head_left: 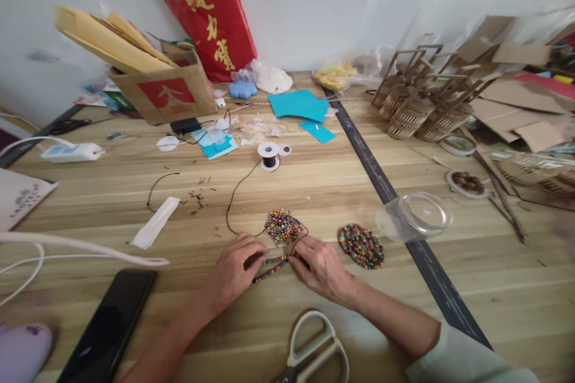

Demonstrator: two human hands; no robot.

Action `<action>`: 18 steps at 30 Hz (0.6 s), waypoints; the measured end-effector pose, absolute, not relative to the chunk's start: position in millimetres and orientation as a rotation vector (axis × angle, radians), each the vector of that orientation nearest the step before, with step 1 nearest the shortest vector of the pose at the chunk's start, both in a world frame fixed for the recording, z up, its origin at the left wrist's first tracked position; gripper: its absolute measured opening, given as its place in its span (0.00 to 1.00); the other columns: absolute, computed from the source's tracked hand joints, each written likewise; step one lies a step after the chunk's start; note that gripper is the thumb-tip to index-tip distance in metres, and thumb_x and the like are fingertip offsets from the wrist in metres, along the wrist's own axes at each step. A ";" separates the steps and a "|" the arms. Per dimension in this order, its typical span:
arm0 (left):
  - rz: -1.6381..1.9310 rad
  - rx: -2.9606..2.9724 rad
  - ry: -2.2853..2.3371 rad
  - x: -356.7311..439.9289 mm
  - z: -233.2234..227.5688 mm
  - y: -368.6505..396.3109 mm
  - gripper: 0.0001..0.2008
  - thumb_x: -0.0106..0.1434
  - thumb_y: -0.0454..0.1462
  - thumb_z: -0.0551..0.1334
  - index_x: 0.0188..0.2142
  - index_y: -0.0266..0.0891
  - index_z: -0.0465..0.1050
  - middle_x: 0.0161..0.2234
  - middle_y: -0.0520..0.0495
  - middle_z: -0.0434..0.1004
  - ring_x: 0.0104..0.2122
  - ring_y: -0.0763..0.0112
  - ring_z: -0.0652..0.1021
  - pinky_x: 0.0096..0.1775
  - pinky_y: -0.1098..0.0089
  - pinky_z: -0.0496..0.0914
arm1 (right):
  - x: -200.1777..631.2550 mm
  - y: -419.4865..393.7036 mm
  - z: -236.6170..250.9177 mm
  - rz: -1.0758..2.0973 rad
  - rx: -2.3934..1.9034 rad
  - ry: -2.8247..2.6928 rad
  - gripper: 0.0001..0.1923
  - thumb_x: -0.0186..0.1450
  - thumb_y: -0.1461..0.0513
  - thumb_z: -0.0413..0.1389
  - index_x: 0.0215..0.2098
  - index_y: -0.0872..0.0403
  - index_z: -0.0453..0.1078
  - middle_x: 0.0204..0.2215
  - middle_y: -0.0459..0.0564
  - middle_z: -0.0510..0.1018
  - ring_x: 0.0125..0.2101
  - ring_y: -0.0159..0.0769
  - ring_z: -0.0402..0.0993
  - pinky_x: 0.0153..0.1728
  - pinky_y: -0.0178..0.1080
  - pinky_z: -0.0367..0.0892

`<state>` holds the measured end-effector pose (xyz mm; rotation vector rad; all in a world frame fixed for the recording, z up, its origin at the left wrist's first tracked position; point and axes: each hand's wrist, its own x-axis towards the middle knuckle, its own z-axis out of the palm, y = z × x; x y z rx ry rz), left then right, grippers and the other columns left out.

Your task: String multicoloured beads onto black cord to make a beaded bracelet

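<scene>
Both hands sat low on the grainy wooden table (314, 191). The left hand (233, 269) and right hand (321, 266) each pinched an end of a short strand of colourful beads (271, 267), tiny round ones on black cord (236, 197) running back to a small spool (269, 156). A flat beaded oval (282, 226) lay just above the strand, a second beaded oval (360, 245) to the right. A clear plastic jar (415, 215) lay tipped on its side; contents hard to tell. Scissors (314, 350) lay nearest me.

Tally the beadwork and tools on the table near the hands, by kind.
Flat bead pieces: 2, one above the hands, one to their right
Bead strand between the left hand and right hand: 1
Cord spool: 1
Scissors: 1
Total: 5
</scene>
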<state>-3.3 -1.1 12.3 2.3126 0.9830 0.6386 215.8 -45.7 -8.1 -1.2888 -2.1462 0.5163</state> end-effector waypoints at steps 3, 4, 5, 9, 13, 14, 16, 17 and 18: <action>0.389 2.279 1.082 -6.5 21.2 -1.3 0.04 0.62 0.32 0.61 0.32 0.38 0.74 0.31 0.49 0.75 0.34 0.69 0.74 0.37 0.71 0.68 | 216.1 -45.6 -10.0 0.500 -1.276 -2.149 0.05 0.67 0.66 0.50 0.34 0.54 0.68 0.31 0.50 0.74 0.32 0.35 0.72 0.33 0.34 0.65; 0.306 2.272 1.104 -6.7 24.2 -1.5 0.04 0.62 0.32 0.61 0.31 0.38 0.74 0.32 0.49 0.75 0.34 0.69 0.75 0.37 0.71 0.68 | 216.1 -45.4 -10.4 0.494 -1.267 -2.146 0.06 0.67 0.66 0.50 0.35 0.54 0.68 0.31 0.50 0.75 0.32 0.36 0.72 0.33 0.34 0.65; 0.239 2.273 1.119 -6.6 26.8 -1.6 0.04 0.62 0.32 0.62 0.30 0.38 0.74 0.32 0.49 0.74 0.33 0.69 0.75 0.36 0.72 0.67 | 216.1 -45.2 -10.8 0.485 -1.257 -2.139 0.06 0.67 0.66 0.50 0.35 0.54 0.68 0.32 0.50 0.75 0.33 0.36 0.72 0.33 0.34 0.65; 0.099 2.321 1.140 -4.1 31.6 -1.4 0.06 0.62 0.30 0.60 0.30 0.38 0.73 0.32 0.49 0.74 0.34 0.68 0.75 0.37 0.71 0.67 | 216.0 -44.3 -12.1 0.429 -1.234 -2.112 0.07 0.67 0.67 0.50 0.34 0.54 0.69 0.33 0.51 0.75 0.33 0.36 0.72 0.32 0.33 0.65; 0.082 2.342 1.172 -4.3 30.7 -0.4 0.07 0.63 0.29 0.58 0.30 0.38 0.72 0.32 0.49 0.74 0.34 0.67 0.76 0.37 0.70 0.67 | 216.6 -43.7 -13.5 0.407 -1.249 -2.127 0.07 0.67 0.66 0.50 0.35 0.54 0.69 0.33 0.50 0.75 0.32 0.35 0.72 0.31 0.33 0.65; 0.090 2.345 1.181 -5.3 30.2 -0.1 0.07 0.63 0.29 0.59 0.30 0.38 0.72 0.31 0.49 0.74 0.34 0.67 0.76 0.37 0.70 0.67 | 216.8 -43.6 -13.8 0.409 -1.256 -2.134 0.07 0.67 0.66 0.50 0.35 0.54 0.69 0.33 0.50 0.75 0.32 0.35 0.72 0.31 0.33 0.65; 0.123 2.354 1.206 -8.4 29.2 0.3 0.06 0.63 0.30 0.59 0.30 0.38 0.72 0.31 0.49 0.74 0.33 0.67 0.76 0.37 0.70 0.67 | 217.3 -43.5 -14.1 0.412 -1.261 -2.142 0.07 0.67 0.67 0.50 0.35 0.54 0.69 0.33 0.50 0.75 0.33 0.36 0.73 0.32 0.33 0.65; 0.150 2.363 1.220 -9.9 28.7 0.6 0.06 0.64 0.30 0.59 0.30 0.38 0.72 0.31 0.49 0.74 0.33 0.67 0.76 0.37 0.69 0.67 | 217.4 -43.5 -14.3 0.415 -1.260 -2.143 0.06 0.67 0.67 0.50 0.35 0.54 0.69 0.33 0.51 0.75 0.33 0.36 0.73 0.32 0.33 0.65; 0.182 2.375 1.231 -11.1 28.1 0.8 0.06 0.64 0.30 0.59 0.31 0.39 0.72 0.31 0.49 0.75 0.33 0.67 0.75 0.37 0.69 0.67 | 217.6 -43.6 -14.4 0.418 -1.257 -2.144 0.06 0.67 0.67 0.51 0.35 0.54 0.69 0.33 0.51 0.75 0.33 0.35 0.73 0.32 0.33 0.65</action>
